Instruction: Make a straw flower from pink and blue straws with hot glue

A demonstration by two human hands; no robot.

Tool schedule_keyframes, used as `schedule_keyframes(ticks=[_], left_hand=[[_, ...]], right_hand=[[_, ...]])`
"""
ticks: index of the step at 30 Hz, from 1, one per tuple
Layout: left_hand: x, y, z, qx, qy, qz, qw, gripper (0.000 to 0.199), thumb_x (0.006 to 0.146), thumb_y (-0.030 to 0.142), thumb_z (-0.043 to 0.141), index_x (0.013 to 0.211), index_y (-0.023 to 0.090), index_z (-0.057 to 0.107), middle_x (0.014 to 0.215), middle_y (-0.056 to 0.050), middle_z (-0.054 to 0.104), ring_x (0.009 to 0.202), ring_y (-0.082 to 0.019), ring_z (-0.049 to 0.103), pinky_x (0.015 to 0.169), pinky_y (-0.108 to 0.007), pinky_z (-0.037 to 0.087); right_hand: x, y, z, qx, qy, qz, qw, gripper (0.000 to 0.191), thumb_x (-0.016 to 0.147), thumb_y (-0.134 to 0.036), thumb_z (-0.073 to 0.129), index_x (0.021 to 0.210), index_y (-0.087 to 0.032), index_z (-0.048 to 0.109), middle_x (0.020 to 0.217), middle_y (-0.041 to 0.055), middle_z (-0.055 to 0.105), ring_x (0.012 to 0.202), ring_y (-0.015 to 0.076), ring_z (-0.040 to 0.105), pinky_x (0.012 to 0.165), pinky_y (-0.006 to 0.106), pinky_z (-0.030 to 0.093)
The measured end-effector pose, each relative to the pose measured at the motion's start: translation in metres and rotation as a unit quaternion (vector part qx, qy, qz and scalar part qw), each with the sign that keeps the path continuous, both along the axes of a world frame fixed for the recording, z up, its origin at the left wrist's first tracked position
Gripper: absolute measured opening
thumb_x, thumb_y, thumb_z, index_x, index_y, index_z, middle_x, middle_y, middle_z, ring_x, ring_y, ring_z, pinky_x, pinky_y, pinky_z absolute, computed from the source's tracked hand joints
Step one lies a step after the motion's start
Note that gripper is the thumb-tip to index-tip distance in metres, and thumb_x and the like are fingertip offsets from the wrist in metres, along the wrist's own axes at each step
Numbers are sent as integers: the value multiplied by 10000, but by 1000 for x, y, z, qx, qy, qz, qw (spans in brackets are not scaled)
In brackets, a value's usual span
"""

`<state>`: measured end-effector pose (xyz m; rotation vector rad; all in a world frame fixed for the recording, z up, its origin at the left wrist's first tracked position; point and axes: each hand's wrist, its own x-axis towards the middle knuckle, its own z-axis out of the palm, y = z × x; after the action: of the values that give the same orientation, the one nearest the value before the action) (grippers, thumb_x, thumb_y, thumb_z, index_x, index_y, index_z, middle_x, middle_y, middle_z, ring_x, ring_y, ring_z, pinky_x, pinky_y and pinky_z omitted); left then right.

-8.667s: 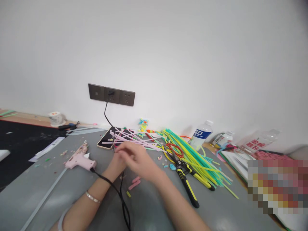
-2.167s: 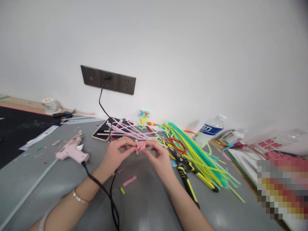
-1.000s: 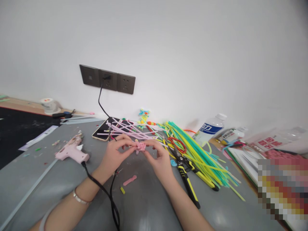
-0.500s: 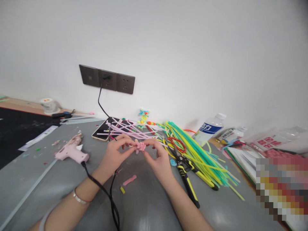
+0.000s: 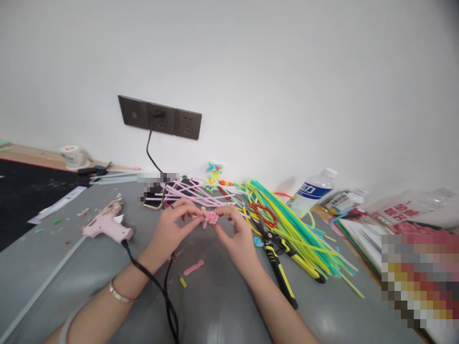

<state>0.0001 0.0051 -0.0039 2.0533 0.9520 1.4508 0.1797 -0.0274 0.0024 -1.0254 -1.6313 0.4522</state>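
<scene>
Between my two hands is a small pink fuzzy pipe-cleaner piece (image 5: 210, 218), bunched like a flower. My left hand (image 5: 177, 222) pinches its left side between thumb and fingertips. From the right, the thumb and forefinger of my right hand (image 5: 234, 231) press on its other side. Fingers partly hide the piece, so its exact shape is hard to make out. On the grey table (image 5: 211, 306) below my hands lie a short pink strip (image 5: 194, 267) and a small yellow bit (image 5: 183, 282).
A pink glue gun (image 5: 109, 229) with a black cord lies left. Lilac pipe cleaners (image 5: 190, 193) are behind my hands. To the right are yellow-handled pliers (image 5: 274, 258), a bundle of green and yellow pipe cleaners (image 5: 294, 229) and a water bottle (image 5: 313, 191). A wall socket (image 5: 160, 118) is above.
Both hands stay almost in place around the pink piece, which looks turned very slightly. Nothing else has visibly moved.
</scene>
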Motion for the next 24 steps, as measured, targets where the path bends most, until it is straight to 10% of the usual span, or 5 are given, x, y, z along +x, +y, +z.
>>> schedule_keyframes(ticks=[24], left_hand=[[2, 0, 2, 9, -3, 1, 1000, 68, 843, 242, 685, 830, 205, 741, 774, -26, 685, 685, -139, 588, 563, -237, 455]], right_hand=[[0, 1, -1, 0, 1, 3, 1000, 162, 787, -118, 587, 897, -229, 631, 888, 32, 686, 843, 203, 619, 766, 331, 466]])
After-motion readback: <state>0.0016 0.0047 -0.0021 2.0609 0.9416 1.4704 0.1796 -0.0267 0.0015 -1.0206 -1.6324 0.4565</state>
